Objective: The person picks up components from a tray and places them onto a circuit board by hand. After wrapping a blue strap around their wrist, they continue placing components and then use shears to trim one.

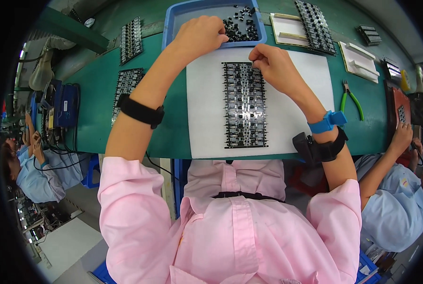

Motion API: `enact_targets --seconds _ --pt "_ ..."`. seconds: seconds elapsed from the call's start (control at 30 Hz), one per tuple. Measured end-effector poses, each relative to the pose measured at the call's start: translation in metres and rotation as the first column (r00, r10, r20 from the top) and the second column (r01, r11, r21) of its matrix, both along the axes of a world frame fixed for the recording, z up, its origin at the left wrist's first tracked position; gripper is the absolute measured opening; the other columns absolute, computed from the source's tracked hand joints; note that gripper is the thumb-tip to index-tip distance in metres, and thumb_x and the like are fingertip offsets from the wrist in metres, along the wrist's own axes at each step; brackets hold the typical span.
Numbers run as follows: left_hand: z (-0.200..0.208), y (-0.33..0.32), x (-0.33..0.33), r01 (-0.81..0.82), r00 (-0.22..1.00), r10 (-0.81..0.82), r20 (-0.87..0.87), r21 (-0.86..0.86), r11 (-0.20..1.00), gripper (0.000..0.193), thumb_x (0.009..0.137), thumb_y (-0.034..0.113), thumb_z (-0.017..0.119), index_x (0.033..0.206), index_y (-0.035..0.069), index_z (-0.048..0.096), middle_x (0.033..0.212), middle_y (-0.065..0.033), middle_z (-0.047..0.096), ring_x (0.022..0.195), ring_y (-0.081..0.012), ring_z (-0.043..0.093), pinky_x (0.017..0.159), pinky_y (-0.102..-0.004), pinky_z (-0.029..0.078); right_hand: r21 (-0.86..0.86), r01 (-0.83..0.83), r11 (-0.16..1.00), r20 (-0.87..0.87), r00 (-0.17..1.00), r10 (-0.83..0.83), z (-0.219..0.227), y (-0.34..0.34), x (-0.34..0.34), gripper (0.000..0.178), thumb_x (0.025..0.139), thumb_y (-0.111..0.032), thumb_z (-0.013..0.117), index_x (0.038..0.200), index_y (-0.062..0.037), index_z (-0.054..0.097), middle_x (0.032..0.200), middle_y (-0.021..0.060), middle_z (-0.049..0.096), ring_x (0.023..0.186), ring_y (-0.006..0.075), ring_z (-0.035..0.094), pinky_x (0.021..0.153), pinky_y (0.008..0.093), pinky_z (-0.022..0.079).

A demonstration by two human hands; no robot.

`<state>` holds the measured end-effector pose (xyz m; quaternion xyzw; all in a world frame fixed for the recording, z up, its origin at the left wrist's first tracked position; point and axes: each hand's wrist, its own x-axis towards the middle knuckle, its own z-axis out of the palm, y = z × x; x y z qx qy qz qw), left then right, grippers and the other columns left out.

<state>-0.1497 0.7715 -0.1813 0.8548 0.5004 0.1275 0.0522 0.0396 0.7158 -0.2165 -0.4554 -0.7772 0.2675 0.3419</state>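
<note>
A panel of circuit boards (245,106) lies lengthwise on a white foam sheet (204,128) in front of me. My right hand (274,67) is closed in a pinch at the panel's far right corner; whatever sits between its fingertips is too small to make out. Over the near rim of a blue tray (168,29), my left hand (201,34) has its fingers curled together, close to a scatter of small black components (242,31) in the tray. Its fingertips are partly hidden, so I cannot make out what they hold.
Green-handled cutters (351,102) lie right of the foam on the green table (173,118). More board panels (131,40) stand at left. Another panel (315,28) leans on a white holder (285,23) at far right. Co-workers (396,189) sit at both sides.
</note>
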Motion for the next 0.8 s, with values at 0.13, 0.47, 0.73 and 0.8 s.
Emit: enact_targets --seconds 0.13,0.47,0.73,0.8 --pt "-0.006 0.010 -0.007 -0.024 0.999 0.021 -0.046 -0.057 0.998 0.022 0.074 0.024 0.061 0.088 0.006 0.065 0.079 -0.0111 0.064 0.075 -0.0261 0.061 0.067 -0.0357 0.048 -0.050 -0.022 0.999 0.009 1.000 0.022 -0.003 0.002 -0.019 0.010 0.070 0.006 0.054 0.080 0.0034 0.053 0.071 0.0107 0.058 0.060 0.0172 0.052 0.057 0.0281 0.041" --pt "-0.025 0.007 -0.030 -0.008 0.999 0.008 -0.040 -0.005 1.000 0.021 0.074 0.023 0.062 0.087 0.007 0.065 0.079 -0.0109 0.064 0.075 -0.0270 0.061 0.067 -0.0364 0.048 0.006 0.006 1.000 0.078 0.997 -0.006 -0.023 -0.004 -0.034 0.015 0.067 0.006 0.058 0.080 0.0002 0.055 0.072 0.0037 0.048 0.054 0.0119 0.038 0.052 0.0251 0.035" --pt "-0.037 0.015 -0.035 0.011 1.000 -0.012 -0.013 -0.039 0.999 0.024 0.072 0.024 0.065 0.086 0.004 0.061 0.084 -0.0153 0.062 0.081 -0.0314 0.060 0.070 -0.0400 0.048 -0.096 0.012 0.995 0.133 0.991 0.001 -0.021 -0.001 -0.040 0.015 0.065 0.003 0.060 0.080 -0.0002 0.056 0.071 0.0017 0.047 0.055 0.0095 0.037 0.052 0.0234 0.034" --pt "-0.039 0.015 -0.034 0.013 1.000 -0.014 -0.009 -0.026 1.000 0.024 0.072 0.024 0.065 0.086 0.004 0.061 0.085 -0.0155 0.062 0.081 -0.0315 0.060 0.070 -0.0401 0.048 -0.098 0.011 0.995 0.142 0.990 0.003 -0.020 -0.001 -0.040 0.015 0.065 0.002 0.059 0.080 -0.0002 0.056 0.071 0.0016 0.047 0.055 0.0093 0.037 0.052 0.0232 0.034"
